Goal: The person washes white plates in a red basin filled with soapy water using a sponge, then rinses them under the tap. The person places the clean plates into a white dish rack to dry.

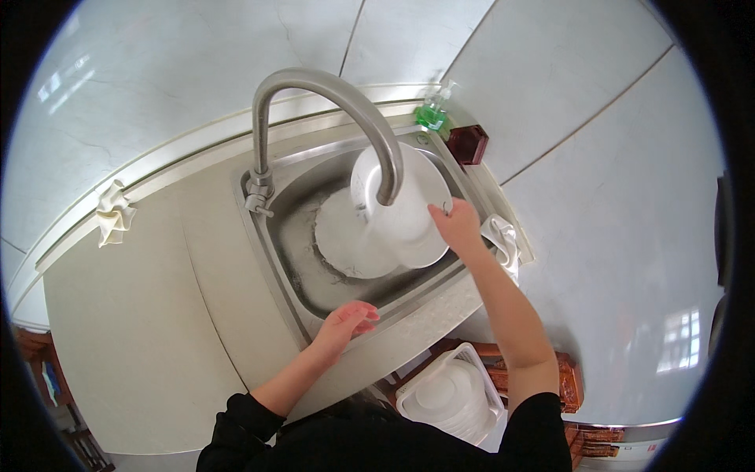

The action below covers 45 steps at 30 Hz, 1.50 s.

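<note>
My right hand point(458, 225) grips the right rim of a white plate point(422, 180), which is tilted in the stainless steel sink point(283, 248) under the faucet point(354, 109). Water seems to run from the spout onto it. Lower and to the left in the basin lies another round white dish point(348, 242), partly covered by the held plate. At the sink's front edge is my left hand point(349, 323), its fingers slightly curled and apart, with nothing in it.
A soap pump bottle point(433, 115) and a dark red hexagonal holder point(469, 144) stand behind the sink. Cloths lie at the right point(503, 239) and far left point(115, 213). Below the counter, a white basket point(495, 398) holds stacked white dishes point(451, 392).
</note>
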Tool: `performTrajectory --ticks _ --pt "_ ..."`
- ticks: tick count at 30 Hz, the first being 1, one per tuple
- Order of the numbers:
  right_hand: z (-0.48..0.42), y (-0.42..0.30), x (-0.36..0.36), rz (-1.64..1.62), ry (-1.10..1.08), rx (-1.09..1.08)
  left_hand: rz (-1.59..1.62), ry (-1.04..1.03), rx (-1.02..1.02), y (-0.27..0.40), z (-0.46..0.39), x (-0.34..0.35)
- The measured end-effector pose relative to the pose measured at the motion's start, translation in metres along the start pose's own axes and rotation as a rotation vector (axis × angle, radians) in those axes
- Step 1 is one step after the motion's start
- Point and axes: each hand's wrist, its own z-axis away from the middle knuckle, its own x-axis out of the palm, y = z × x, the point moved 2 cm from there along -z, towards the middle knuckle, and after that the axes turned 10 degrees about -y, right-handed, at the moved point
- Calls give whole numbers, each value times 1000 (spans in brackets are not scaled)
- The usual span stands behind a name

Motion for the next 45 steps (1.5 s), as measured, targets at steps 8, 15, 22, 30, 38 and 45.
performTrajectory --ticks 8,15,22,30,38,45 --pt "67 -14 -79 589 69 -456 -23 -48 20 -13 -12 27" --pt "161 22 -131 620 66 -456 -204 -8 67 -18 -12 54" --pt "303 37 -201 617 74 -278 -289 -22 44 -37 -10 96" --pt "402 132 -178 668 -286 -240 -309 -168 -55 -83 -7 167" --pt "443 269 -60 576 -481 -308 -355 -210 -176 -136 16 193" --pt "426 323 10 591 -550 -406 -372 -97 -238 -157 37 190"
